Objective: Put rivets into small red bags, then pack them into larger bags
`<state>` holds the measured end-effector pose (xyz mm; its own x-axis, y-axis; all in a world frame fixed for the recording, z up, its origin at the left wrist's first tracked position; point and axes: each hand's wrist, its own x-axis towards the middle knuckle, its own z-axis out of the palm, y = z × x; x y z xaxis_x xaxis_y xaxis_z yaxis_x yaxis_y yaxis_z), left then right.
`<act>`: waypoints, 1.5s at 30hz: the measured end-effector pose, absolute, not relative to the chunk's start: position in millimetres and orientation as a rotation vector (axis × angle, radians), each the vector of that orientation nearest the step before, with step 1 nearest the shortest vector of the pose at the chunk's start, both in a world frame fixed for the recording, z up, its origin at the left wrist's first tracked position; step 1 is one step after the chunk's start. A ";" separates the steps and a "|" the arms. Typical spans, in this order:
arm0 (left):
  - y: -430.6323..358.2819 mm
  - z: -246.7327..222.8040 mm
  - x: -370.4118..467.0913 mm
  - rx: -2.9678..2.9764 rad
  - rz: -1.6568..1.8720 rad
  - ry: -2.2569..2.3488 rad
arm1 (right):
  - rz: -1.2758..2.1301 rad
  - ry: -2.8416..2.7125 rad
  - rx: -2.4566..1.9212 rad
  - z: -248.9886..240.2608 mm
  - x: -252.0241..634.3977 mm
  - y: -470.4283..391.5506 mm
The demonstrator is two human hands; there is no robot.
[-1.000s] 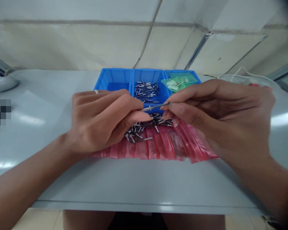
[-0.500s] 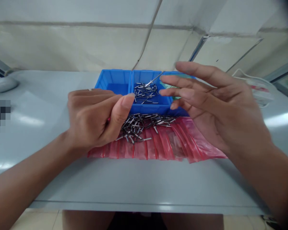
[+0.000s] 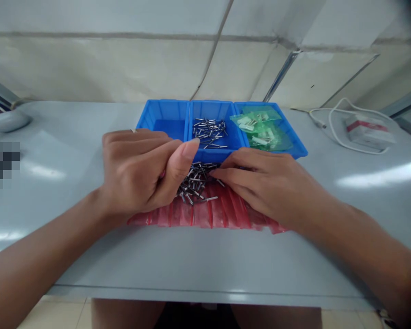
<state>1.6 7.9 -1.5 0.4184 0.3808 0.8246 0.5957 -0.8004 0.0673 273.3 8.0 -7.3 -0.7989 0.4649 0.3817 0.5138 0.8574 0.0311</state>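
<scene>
My left hand (image 3: pixel 140 169) is closed in a fist at the left of a loose pile of pop rivets (image 3: pixel 197 183), thumb pointing right. A speck of pink shows between its fingers; what it holds is hidden. My right hand (image 3: pixel 267 183) reaches in from the right, fingers bent and bunched, tips among the rivets at the pile's right side. Whatever lies between those fingertips is hidden. Beneath the pile lie overlapping pink plastic bags (image 3: pixel 202 217). Behind it, the middle blue bin (image 3: pixel 212 154) contains several more rivets (image 3: pixel 210 130).
Left of the middle bin stands an empty blue bin (image 3: pixel 167 107). The right blue bin (image 3: pixel 299 151) holds green bags (image 3: pixel 263 130) with pale parts inside. Farther right, a white cable (image 3: pixel 332 123) curls around a white-and-red box (image 3: pixel 370 130). A grey computer mouse (image 3: pixel 8 121) lies far left.
My right hand has come down from above the right bin to the pile, its spread fingers drawing together. A rivet seen above the middle bin is no longer there. My left hand stays closed.
</scene>
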 end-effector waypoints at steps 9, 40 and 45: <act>9.5 1.1 2.4 -2.438 -1.205 -0.660 | 0.118 -2.281 -0.818 9.6 263.0 -5.9; 3.6 5.6 5.5 -2.524 -1.202 -0.722 | 1.003 -1.579 -0.783 21.1 259.0 -9.2; 3.6 7.4 5.0 -2.572 -1.163 -0.643 | 1.053 -1.612 -0.757 17.8 260.3 -8.1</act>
<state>5.0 3.6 7.4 0.5851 0.2904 0.7572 0.4866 -0.8727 -0.0413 260.3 -8.1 17.8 -0.2794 0.8686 0.4092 -0.0258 0.4192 -0.9075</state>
